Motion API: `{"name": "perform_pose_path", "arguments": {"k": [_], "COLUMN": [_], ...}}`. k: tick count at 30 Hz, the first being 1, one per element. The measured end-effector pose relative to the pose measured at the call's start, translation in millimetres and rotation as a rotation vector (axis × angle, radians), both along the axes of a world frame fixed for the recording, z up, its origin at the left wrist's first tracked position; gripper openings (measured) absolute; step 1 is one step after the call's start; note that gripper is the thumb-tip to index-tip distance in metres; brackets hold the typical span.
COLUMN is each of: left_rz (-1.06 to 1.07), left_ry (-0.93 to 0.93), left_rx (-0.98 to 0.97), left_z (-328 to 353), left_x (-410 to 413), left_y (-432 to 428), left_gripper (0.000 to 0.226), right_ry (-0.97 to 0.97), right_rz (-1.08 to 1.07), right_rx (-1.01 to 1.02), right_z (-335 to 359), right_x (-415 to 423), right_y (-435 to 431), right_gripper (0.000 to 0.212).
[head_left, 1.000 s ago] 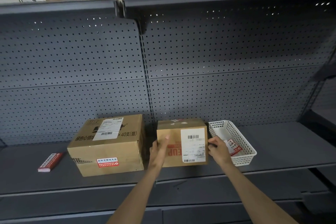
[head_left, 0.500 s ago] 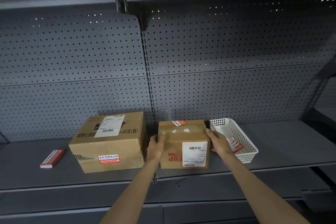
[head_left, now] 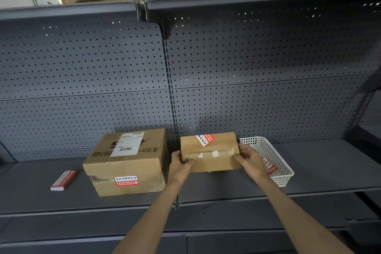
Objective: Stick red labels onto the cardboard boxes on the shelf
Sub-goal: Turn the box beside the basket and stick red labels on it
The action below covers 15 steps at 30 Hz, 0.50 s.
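Note:
A small cardboard box [head_left: 210, 151] sits on the grey shelf [head_left: 321, 163] with its taped face turned towards me and a red label [head_left: 205, 139] near its far edge. My left hand [head_left: 180, 166] grips its left end and my right hand [head_left: 250, 160] grips its right end. To the left stands a larger cardboard box [head_left: 128, 161] with a red label [head_left: 126, 181] on its front face and a white shipping label on top.
A white plastic basket [head_left: 274, 159] with red labels inside stands right of the small box. A stack of red labels [head_left: 64, 180] lies at the shelf's left. Perforated grey back panels rise behind. Big cartons sit on the shelf above.
Both hands have tipped the small box over: the face with the white barcode label has gone out of sight and the taped face with a red label now shows.

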<state>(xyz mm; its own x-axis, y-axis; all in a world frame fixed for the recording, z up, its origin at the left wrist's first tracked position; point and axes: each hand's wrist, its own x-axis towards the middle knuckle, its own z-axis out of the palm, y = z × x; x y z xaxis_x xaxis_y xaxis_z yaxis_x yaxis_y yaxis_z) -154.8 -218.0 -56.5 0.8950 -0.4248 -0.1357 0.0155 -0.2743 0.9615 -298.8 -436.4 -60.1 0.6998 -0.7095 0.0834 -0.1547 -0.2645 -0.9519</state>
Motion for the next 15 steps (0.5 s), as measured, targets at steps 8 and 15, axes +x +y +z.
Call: {"name": "perform_pose_path", "arguments": {"k": [8,15], "left_rz": [-0.026,-0.101], "left_ry": [-0.116,-0.049], "left_rx": [0.092,0.162], "left_z": [-28,-47], "left_x": [-2,-17], "left_y": [7,9], "left_gripper": [0.076,0.067], "right_ry": [0.070,0.086], "right_rz": [0.052,0.069], "right_rx": [-0.066,-0.027], "right_z": [-38,-62], "right_x": [-12,-15], "right_y": [5,15], "right_gripper": [0.089,0.077]}}
